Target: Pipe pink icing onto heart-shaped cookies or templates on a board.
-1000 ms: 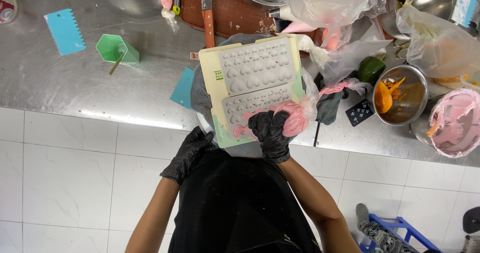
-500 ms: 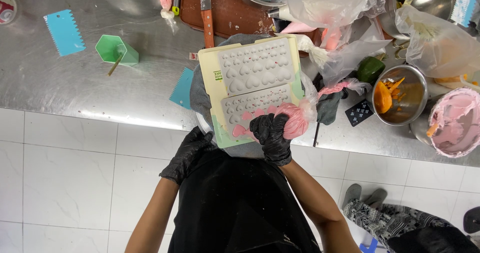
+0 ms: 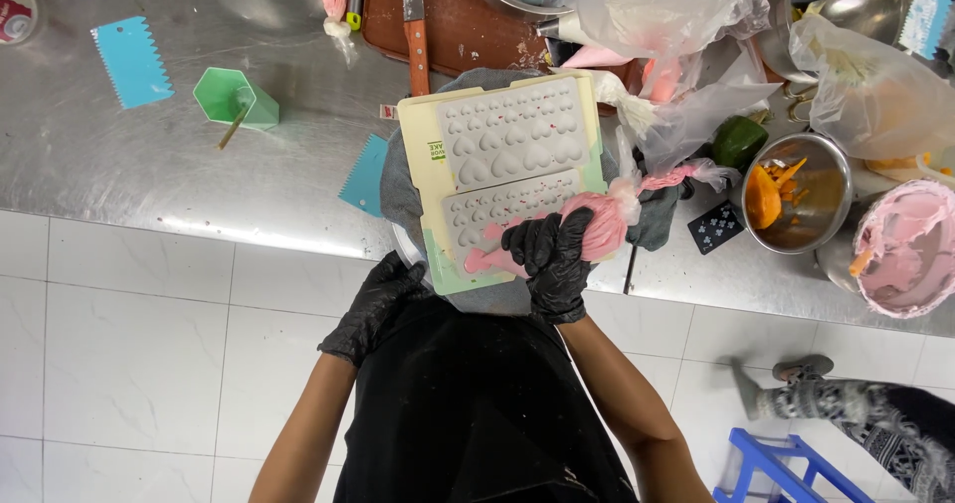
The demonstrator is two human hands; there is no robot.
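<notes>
My right hand, in a black glove, squeezes a pink piping bag whose tip rests over the lower of two grey heart-shaped moulds. The upper mould lies just above it. Both sit on a pale board over a grey cloth. My left hand, also in a black glove, rests at the counter's front edge beside the board, holding nothing.
On the steel counter lie a green cup, two blue toothed scrapers, a knife, a bowl of orange paste, a bowl of pink cream and plastic bags. Another person's legs and a blue stool are at the lower right.
My hands and the piping bag stay almost where they were. The other person at the lower right has shifted along the floor.
</notes>
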